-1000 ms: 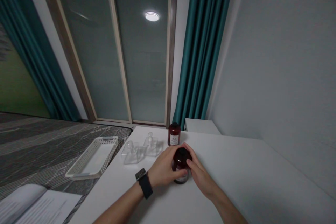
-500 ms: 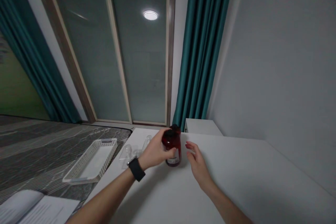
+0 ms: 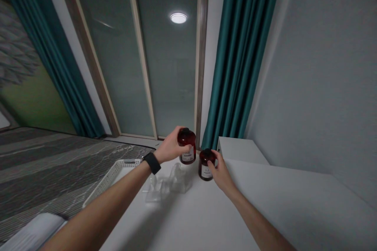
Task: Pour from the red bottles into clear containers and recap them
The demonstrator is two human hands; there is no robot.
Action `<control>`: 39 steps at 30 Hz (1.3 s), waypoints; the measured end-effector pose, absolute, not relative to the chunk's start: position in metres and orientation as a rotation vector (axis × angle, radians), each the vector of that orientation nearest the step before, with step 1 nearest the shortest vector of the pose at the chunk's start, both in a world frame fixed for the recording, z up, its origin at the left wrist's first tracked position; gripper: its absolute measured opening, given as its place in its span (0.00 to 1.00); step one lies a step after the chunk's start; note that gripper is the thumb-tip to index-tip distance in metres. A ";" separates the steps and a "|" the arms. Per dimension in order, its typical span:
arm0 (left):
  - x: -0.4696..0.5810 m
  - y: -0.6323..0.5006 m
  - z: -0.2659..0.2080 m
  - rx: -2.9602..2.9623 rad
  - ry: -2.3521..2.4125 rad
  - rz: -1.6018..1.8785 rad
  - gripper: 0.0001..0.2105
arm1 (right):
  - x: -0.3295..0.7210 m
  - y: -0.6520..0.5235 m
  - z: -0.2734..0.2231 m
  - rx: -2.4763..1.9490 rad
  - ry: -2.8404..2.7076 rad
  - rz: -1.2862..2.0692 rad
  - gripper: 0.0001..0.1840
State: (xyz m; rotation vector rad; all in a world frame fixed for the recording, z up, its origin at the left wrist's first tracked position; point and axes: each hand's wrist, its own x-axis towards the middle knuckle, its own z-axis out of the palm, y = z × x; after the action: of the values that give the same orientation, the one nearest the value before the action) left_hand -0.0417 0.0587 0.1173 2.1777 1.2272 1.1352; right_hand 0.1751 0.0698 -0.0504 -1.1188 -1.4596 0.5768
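Note:
My left hand, with a black watch on the wrist, is closed round a dark red-brown bottle with a black top and a white label. That bottle looks lifted a little off the white table. To its right, the fingers of my right hand grip a second bottle of the same kind, which appears to stand on the tabletop. Below my left hand are clear transparent pieces, one of them shaped like a small bottle; their exact kind is hard to make out.
Left of the table, partly behind my left forearm, lies a white perforated basket. A book with pale pages is at the lower left. Past the table's far edge stands a white cabinet, beside a teal curtain.
My left hand has moved one bottle up and left, apart from the other. My right hand, open and empty before, has taken hold of the second bottle. The view has shifted slightly.

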 end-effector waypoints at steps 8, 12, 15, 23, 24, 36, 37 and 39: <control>-0.072 0.104 0.099 2.115 1.263 1.101 0.23 | 0.170 0.089 -0.042 -1.089 -1.545 0.685 0.26; -0.093 0.117 0.083 2.033 1.311 1.090 0.23 | 0.160 0.104 -0.039 -1.060 -1.583 0.740 0.26; -0.109 0.119 0.069 1.975 1.348 1.115 0.24 | 0.146 0.115 -0.041 -1.042 -1.594 0.783 0.27; -0.137 0.118 0.033 1.889 1.374 1.149 0.24 | 0.107 0.137 -0.038 -0.991 -1.635 0.919 0.27; -0.139 0.119 0.030 1.884 1.373 1.154 0.24 | 0.103 0.139 -0.038 -0.985 -1.638 0.930 0.27; -0.159 0.125 -0.009 1.850 1.241 1.109 0.53 | 0.073 0.151 -0.038 -0.929 -1.690 1.010 0.30; -0.163 0.125 -0.015 1.859 1.240 1.083 0.57 | 0.075 0.151 -0.039 -0.921 -1.702 1.028 0.32; -0.171 0.123 -0.030 1.890 1.248 1.046 0.58 | 0.081 0.152 -0.043 -0.903 -1.731 1.061 0.38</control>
State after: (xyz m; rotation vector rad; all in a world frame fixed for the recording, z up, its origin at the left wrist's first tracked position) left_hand -0.1709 0.1232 -0.0297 1.8903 1.2483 1.0459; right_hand 0.0814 0.1523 -0.0432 -0.9035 -1.7312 1.0608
